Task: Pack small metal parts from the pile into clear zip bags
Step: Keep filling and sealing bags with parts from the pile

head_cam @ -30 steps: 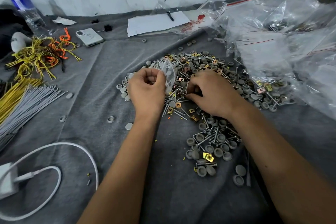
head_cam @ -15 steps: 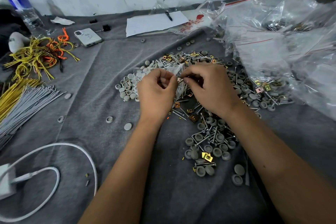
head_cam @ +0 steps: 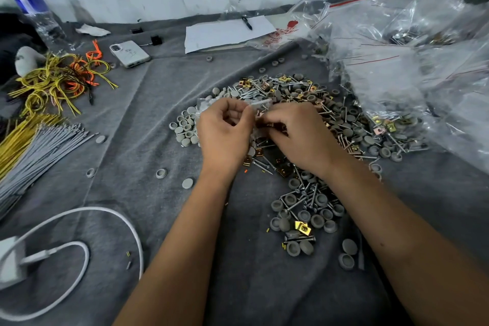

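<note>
Left hand (head_cam: 225, 137) pinches the clear zip bag (head_cam: 258, 106) by its mouth, right over the parts pile (head_cam: 304, 103), probably so drops stay short. Right hand (head_cam: 299, 135) has fingers curled at the opening, likely feeding parts in; can't tell what they hold.

Two hands (head_cam: 260, 135), one phone (head_cam: 130, 53), one water bottle (head_cam: 39, 18), one pen (head_cam: 247, 23), one paper sheet (head_cam: 225, 34), one white charger (head_cam: 10, 262)

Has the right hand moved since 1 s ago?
Yes. The right hand has gone up and left across the parts pile, away from the loose caps near the person, meeting the left hand at the small bag.
</note>
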`<state>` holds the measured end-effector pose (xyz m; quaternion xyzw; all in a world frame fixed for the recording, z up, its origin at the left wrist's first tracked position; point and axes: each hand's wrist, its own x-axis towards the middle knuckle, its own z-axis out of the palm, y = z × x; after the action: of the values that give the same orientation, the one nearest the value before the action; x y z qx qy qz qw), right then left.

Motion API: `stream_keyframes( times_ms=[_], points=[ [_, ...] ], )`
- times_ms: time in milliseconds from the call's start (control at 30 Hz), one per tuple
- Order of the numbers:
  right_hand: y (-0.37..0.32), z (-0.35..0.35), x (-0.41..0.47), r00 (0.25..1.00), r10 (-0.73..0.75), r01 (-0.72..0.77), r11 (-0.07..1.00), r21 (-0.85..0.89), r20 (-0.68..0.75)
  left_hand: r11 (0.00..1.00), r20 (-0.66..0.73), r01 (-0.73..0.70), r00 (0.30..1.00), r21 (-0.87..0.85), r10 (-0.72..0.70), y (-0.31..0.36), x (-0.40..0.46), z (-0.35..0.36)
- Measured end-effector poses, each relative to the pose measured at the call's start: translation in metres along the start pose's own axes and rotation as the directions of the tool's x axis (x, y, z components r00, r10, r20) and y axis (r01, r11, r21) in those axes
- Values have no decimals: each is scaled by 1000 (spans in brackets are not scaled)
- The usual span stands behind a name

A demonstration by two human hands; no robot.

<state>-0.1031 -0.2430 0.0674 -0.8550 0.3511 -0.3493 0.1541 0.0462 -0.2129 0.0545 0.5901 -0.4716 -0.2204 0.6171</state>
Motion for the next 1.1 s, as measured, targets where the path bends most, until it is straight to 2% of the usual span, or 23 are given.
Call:
stream_keyframes(
  times_ms=[100,167,233,333,400,500,633,700,800,900,1000,1100],
  points=[
    [-3,-1,0,994,17,-14,1000,23,-112,999,-90,32,995,-12,-33,-3,5,-4],
    [-2,-5,1,994,4,0,999,34,-108,999,-158,47,986,-12,-48,-3,9,-7],
    [-2,-9,0,998,-28,27,1000,13,53,998,-196,61,979,-13,-62,-3,11,-8],
    [-5,-7,-2,945,5,20,997,-72,327,997,-224,77,971,-29,-81,-5,13,-10],
    [-6,-4,-3,914,53,-16,995,-96,403,997,-224,72,972,-25,-76,-5,13,-10],
    [-5,-5,-1,903,83,-20,988,-151,421,998,-208,66,976,-11,-67,-5,13,-10],
    [-1,-3,-2,940,122,-37,965,-260,319,997,-194,73,978,-17,-75,-7,13,-9],
    [3,-4,-2,961,129,-71,970,-233,244,997,-189,71,979,-22,-74,-7,13,-8],
    [8,-6,1,990,133,-127,987,-98,51,997,-182,68,981,-32,-73,-7,13,-7],
    [5,-9,3,968,205,-191,976,104,-148,998,-156,61,986,-25,-64,-7,11,-6],
    [1,-9,3,944,247,-179,940,290,-219,999,-56,39,998,-15,-40,-5,7,-2],
    [-1,-8,2,935,249,-152,924,351,-251,997,48,-34,998,66,31,-2,0,3]
  ],
)
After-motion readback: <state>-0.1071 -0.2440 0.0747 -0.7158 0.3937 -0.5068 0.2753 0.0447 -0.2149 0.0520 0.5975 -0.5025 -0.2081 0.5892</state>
